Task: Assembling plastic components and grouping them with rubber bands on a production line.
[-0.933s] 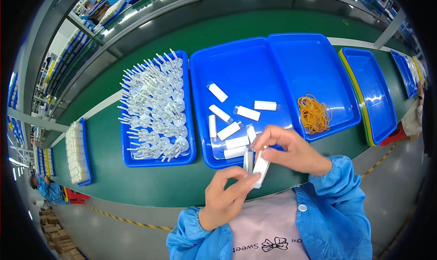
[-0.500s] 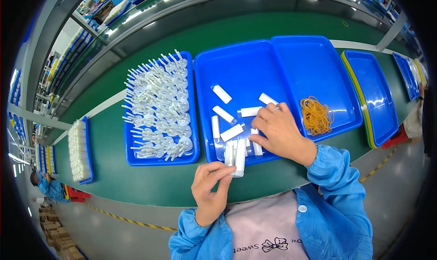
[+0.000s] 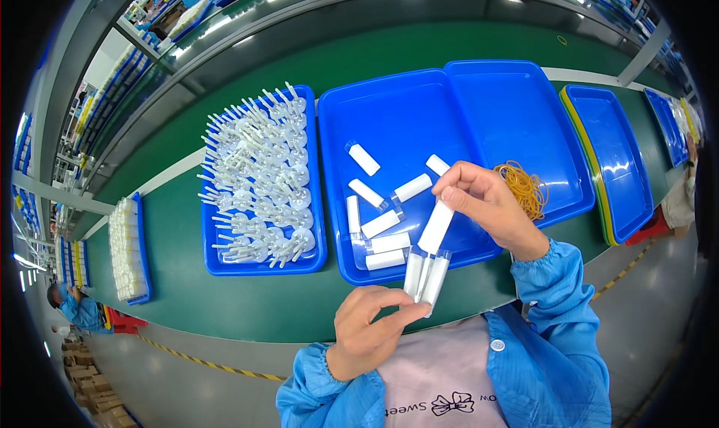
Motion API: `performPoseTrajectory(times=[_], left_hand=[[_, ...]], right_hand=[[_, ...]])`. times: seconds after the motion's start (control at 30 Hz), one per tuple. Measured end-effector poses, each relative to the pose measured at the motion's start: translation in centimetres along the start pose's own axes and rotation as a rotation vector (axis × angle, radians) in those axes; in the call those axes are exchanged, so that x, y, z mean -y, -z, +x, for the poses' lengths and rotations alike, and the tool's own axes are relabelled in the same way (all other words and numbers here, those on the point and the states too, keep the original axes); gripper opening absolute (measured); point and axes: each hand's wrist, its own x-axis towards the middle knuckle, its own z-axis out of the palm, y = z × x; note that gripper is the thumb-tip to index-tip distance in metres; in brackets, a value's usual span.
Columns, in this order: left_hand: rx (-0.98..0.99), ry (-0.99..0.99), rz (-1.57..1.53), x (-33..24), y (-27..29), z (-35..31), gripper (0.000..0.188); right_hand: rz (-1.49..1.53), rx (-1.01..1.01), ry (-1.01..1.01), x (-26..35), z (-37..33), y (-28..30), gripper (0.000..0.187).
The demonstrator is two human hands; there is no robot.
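My left hand (image 3: 368, 328) pinches the lower ends of a small upright bundle of white tubes with clear ends (image 3: 434, 280), just off the near edge of the large blue tray (image 3: 389, 113). In the fingers of my right hand (image 3: 490, 205) is another white tube (image 3: 436, 228), held by its top. It slants down, and its lower end meets the top of the bundle; whether it touches cannot be made out. Several more white tubes with clear ends (image 3: 367, 193) lie scattered in the near part of the tray.
To the left, a blue tray (image 3: 324, 241) holds many white-stemmed clear pieces (image 3: 262, 173). Orange rubber bands (image 3: 524, 188) lie in the overlapping blue tray (image 3: 517, 106) at right. Stacked trays (image 3: 610, 151) stand further right. A tray of white pieces (image 3: 127, 248) is far left.
My right hand has lifted a tube out of the tray and brought it toward the bundle. My left hand has moved right and slightly nearer me with its tubes.
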Motion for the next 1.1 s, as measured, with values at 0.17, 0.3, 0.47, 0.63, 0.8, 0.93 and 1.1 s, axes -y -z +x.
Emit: performPoseTrajectory(times=[0.17,0.3,0.47,0.63,0.8,0.93,1.1], left_hand=[[0.000,-0.012,-0.018,0.0,0.1,0.1,0.040],[0.003,-0.015,-0.020,0.0,0.1,0.2,0.039],[0.042,-0.048,-0.014,0.0,0.3,0.3,0.041],[0.067,-0.054,0.012,-0.5,0.3,0.4,0.040],[0.080,-0.103,0.088,-1.0,0.1,0.0,0.040],[0.076,-0.085,0.115,-1.3,0.1,-0.2,0.037],[0.013,-0.135,0.110,-1.2,0.1,-0.9,0.034]], right_hand=[[0.036,0.056,-0.070,0.3,0.1,0.4,0.022],[0.041,0.056,-0.069,0.3,0.0,0.5,0.022],[0.065,0.098,-0.115,1.0,0.0,0.2,0.022],[-0.001,0.099,-0.096,1.3,-0.5,-0.2,0.016],[0.075,0.121,-0.157,1.5,-1.4,-0.7,0.011],[-0.137,0.099,0.017,2.1,-2.4,-1.5,0.010],[-0.206,0.160,0.067,2.3,-3.1,-2.6,0.010]])
